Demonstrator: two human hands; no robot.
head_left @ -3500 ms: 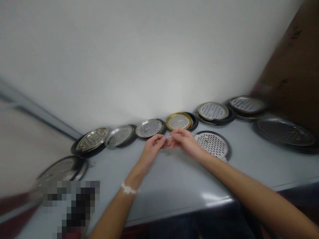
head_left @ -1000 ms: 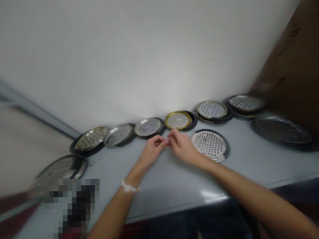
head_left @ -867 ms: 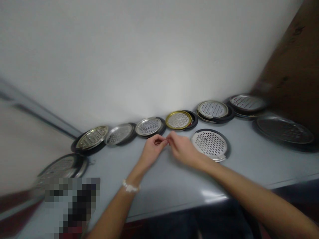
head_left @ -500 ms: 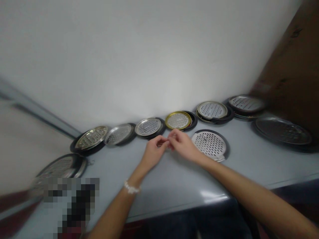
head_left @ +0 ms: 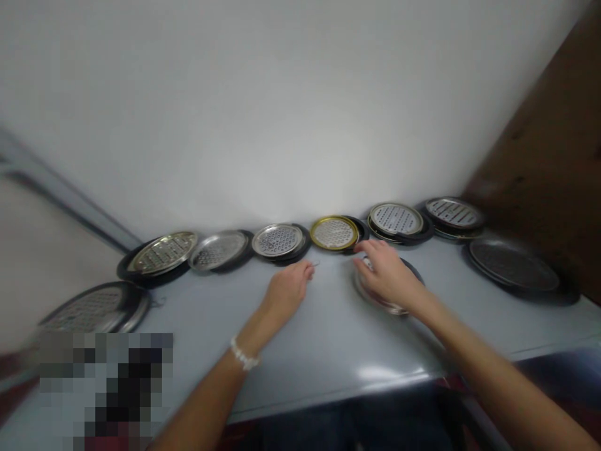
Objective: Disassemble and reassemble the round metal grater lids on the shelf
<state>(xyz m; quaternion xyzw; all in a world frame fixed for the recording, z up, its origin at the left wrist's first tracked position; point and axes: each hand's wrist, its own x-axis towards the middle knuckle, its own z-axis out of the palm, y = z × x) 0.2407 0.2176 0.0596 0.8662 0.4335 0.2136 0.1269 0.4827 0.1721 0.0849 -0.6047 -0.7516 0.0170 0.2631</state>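
The left hand is closed to a tight pinch, below and to the left of the gold-rimmed disc, with a thin wire-like piece sticking out from between its fingertips. The right hand is below and to the right of the gold-rimmed disc, its fingers curled, with a narrow space between thumb and forefinger. A faint sliver shows by those fingertips, too blurred to tell whether it is held.

The right hand covers much of a round slotted plate, below and to the right of the gold-rimmed disc; whether the hand touches it, I cannot tell.

Nine round perforated discs or stacks show on the tabletop, counting the gold-rimmed disc and the slotted plate. Four are to the left of the gold-rimmed disc: a silver disc just beside it, a tilted disc next, then a brassy disc, and a blurred disc farthest out and lower. Three more are to its right: a pale disc near it, a long-slotted disc beyond that, and a dark disc farther out and lower. One white bracelet circles the left wrist, below and left of the gold-rimmed disc.
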